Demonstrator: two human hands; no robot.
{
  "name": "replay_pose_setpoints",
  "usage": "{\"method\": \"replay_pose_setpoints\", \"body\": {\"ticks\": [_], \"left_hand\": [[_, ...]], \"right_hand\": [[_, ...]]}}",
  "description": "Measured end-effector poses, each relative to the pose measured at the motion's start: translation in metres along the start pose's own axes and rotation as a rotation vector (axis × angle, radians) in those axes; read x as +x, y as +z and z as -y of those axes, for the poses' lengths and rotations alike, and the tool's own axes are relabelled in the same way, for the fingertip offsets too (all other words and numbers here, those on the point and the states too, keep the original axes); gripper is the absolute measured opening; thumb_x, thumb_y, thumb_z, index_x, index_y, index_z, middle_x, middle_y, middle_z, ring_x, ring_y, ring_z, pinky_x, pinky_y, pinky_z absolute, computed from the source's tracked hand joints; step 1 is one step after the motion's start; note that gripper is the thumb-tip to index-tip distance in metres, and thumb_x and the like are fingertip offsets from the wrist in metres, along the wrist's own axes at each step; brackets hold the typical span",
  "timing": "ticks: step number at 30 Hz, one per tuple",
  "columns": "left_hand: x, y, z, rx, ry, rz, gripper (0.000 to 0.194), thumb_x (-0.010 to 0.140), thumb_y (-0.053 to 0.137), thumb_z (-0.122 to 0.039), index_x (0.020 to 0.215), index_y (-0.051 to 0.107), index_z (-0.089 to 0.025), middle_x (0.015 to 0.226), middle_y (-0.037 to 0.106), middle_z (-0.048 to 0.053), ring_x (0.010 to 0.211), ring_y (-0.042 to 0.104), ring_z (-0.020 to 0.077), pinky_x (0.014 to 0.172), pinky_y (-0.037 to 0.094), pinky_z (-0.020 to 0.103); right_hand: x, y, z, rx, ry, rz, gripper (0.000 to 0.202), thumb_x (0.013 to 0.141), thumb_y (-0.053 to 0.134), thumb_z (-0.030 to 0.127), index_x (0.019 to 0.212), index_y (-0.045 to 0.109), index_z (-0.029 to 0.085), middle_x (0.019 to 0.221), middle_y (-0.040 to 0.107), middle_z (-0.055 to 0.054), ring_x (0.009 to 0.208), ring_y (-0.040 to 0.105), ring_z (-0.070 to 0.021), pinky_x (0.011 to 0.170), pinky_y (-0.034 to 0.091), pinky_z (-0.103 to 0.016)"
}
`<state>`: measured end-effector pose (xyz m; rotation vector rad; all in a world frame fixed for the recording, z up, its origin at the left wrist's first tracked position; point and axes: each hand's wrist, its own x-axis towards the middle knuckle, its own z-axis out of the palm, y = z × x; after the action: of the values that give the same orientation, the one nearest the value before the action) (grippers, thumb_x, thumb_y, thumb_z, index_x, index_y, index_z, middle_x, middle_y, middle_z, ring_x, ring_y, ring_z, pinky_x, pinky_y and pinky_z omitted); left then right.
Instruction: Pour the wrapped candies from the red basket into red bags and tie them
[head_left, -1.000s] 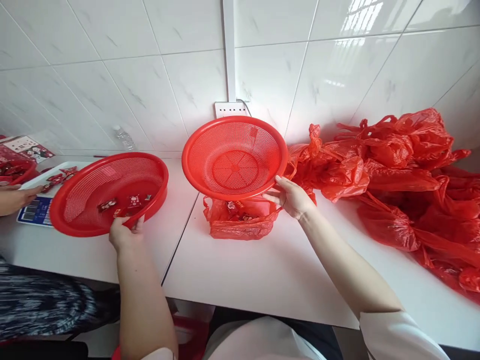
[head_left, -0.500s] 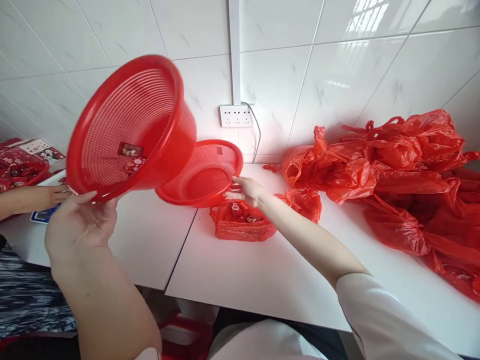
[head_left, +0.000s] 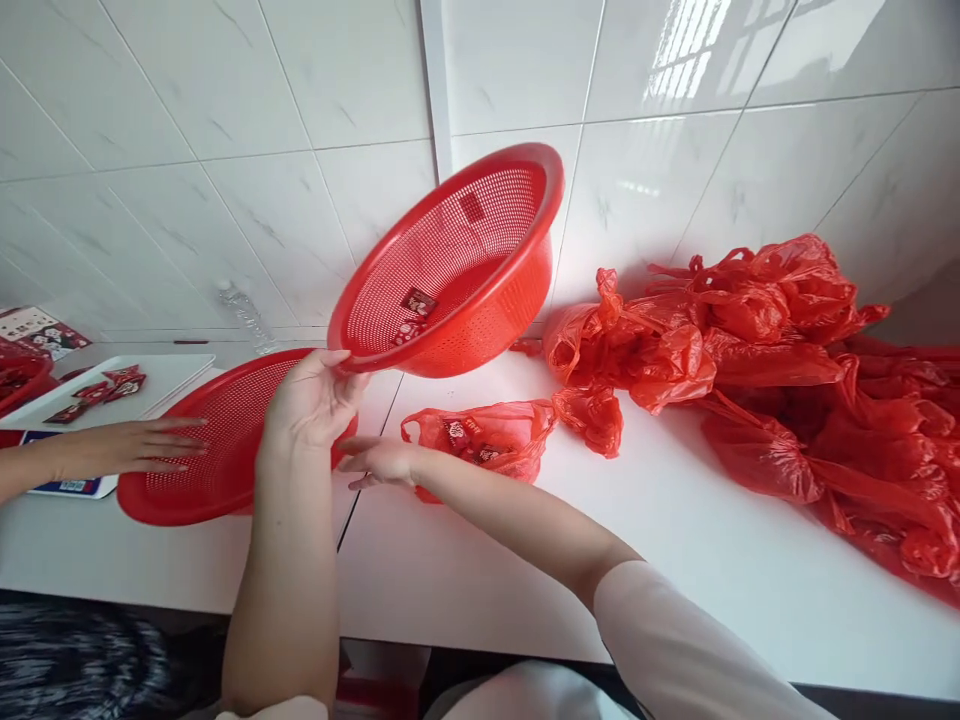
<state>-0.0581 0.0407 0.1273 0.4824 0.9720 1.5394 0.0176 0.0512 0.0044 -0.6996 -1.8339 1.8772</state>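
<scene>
My left hand [head_left: 315, 398] grips the near-left rim of a red plastic mesh basket [head_left: 480, 325], raised and tilted above the table. Inside it lie a dark small packet [head_left: 418, 302] and a red-and-white one. Below and to the left, a second red mesh basket [head_left: 225, 430] sits tilted, partly hidden behind my left hand and forearm. My right hand [head_left: 382, 462], fingers stretched out, is at this basket's right edge; contact is hard to make out. Another person's hand [head_left: 154, 447] reaches over its left side. A red plastic bag [head_left: 517, 440] with packets lies beyond my right forearm.
Many tied red plastic bags [head_left: 787, 370] are heaped on the right. On the left are a white tray [head_left: 176, 375] with several packets, a blue-and-white device [head_left: 82, 487] and a red container [head_left: 22, 375]. A clear bottle [head_left: 247, 315] lies by the tiled wall.
The raised basket has moved right with my left hand. The lower basket and my right hand have shifted left. The other person's hand has come over the lower basket.
</scene>
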Motion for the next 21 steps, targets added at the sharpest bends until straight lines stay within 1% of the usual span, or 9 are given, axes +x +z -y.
{"method": "replay_pose_setpoints", "body": {"ticks": [2, 5, 7, 10, 12, 13, 15, 17, 21], "left_hand": [[0.012, 0.002, 0.009, 0.013, -0.072, 0.053, 0.030, 0.080, 0.056, -0.003, 0.108, 0.060, -0.012, 0.101, 0.069, 0.011, 0.094, 0.072, 0.0248, 0.053, 0.061, 0.016], [0.029, -0.002, 0.023, 0.030, -0.097, 0.094, 0.025, 0.079, 0.054, -0.001, 0.102, 0.061, -0.009, 0.091, 0.069, 0.011, 0.081, 0.073, 0.0203, 0.054, 0.061, 0.017], [0.037, -0.007, 0.033, 0.051, -0.063, 0.080, 0.022, 0.078, 0.053, 0.000, 0.096, 0.062, -0.009, 0.085, 0.069, 0.009, 0.074, 0.072, 0.0176, 0.055, 0.062, 0.017], [0.046, -0.016, 0.049, 0.073, -0.013, 0.019, 0.019, 0.076, 0.053, 0.001, 0.089, 0.063, -0.009, 0.083, 0.069, 0.009, 0.076, 0.071, 0.0173, 0.059, 0.063, 0.020], [0.053, -0.024, 0.060, 0.082, 0.024, -0.017, 0.019, 0.075, 0.054, 0.001, 0.088, 0.063, -0.010, 0.086, 0.069, 0.008, 0.078, 0.071, 0.0169, 0.063, 0.064, 0.023], [0.057, -0.029, 0.066, 0.092, 0.041, -0.032, 0.020, 0.074, 0.055, 0.001, 0.088, 0.063, -0.010, 0.087, 0.069, 0.007, 0.079, 0.071, 0.0163, 0.065, 0.064, 0.024], [0.065, -0.041, 0.076, 0.129, 0.074, -0.066, 0.020, 0.072, 0.057, 0.000, 0.087, 0.062, -0.012, 0.086, 0.068, 0.005, 0.078, 0.069, 0.0148, 0.068, 0.064, 0.025], [0.074, -0.051, 0.085, 0.170, 0.091, -0.106, 0.020, 0.071, 0.059, -0.002, 0.086, 0.061, -0.013, 0.085, 0.066, 0.005, 0.078, 0.068, 0.0146, 0.070, 0.063, 0.027], [0.082, -0.068, 0.099, 0.215, 0.137, -0.137, 0.023, 0.072, 0.063, -0.008, 0.091, 0.059, -0.020, 0.090, 0.065, 0.001, 0.083, 0.067, 0.0131, 0.078, 0.060, 0.029]], "right_hand": [[-0.023, -0.002, 0.004, -0.175, -0.056, 0.036, 0.030, 0.080, 0.071, 0.035, 0.107, 0.069, 0.021, 0.118, 0.068, -0.008, 0.112, 0.064, -0.0269, 0.095, 0.053, -0.043], [-0.073, -0.013, 0.007, -0.610, -0.287, 0.013, 0.026, 0.088, 0.061, 0.023, 0.113, 0.067, 0.017, 0.132, 0.060, -0.013, 0.126, 0.055, -0.0254, 0.106, 0.044, -0.039], [-0.111, -0.023, 0.005, -0.811, -0.422, -0.084, 0.025, 0.093, 0.054, 0.022, 0.114, 0.065, 0.016, 0.139, 0.054, -0.014, 0.129, 0.053, -0.0235, 0.108, 0.043, -0.037], [-0.166, -0.043, -0.004, -0.981, -0.445, -0.302, 0.022, 0.096, 0.049, 0.024, 0.110, 0.065, 0.020, 0.139, 0.055, -0.012, 0.128, 0.053, -0.0250, 0.114, 0.033, -0.050], [-0.197, -0.059, -0.013, -1.031, -0.410, -0.438, 0.023, 0.096, 0.047, 0.024, 0.111, 0.065, 0.022, 0.136, 0.058, -0.011, 0.128, 0.053, -0.0260, 0.116, 0.027, -0.057], [-0.210, -0.067, -0.017, -1.029, -0.392, -0.502, 0.023, 0.096, 0.047, 0.024, 0.111, 0.065, 0.023, 0.134, 0.059, -0.011, 0.126, 0.054, -0.0262, 0.115, 0.029, -0.058], [-0.231, -0.083, -0.026, -0.980, -0.356, -0.617, 0.022, 0.096, 0.047, 0.026, 0.110, 0.065, 0.024, 0.131, 0.060, -0.012, 0.121, 0.057, -0.0265, 0.109, 0.038, -0.055], [-0.244, -0.095, -0.035, -0.903, -0.313, -0.704, 0.021, 0.097, 0.047, 0.029, 0.106, 0.065, 0.025, 0.128, 0.061, -0.012, 0.119, 0.058, -0.0268, 0.103, 0.045, -0.051], [-0.252, -0.108, -0.052, -0.755, -0.250, -0.901, 0.021, 0.096, 0.049, 0.039, 0.106, 0.062, 0.026, 0.125, 0.060, -0.010, 0.121, 0.056, -0.0270, 0.103, 0.045, -0.050]]}}
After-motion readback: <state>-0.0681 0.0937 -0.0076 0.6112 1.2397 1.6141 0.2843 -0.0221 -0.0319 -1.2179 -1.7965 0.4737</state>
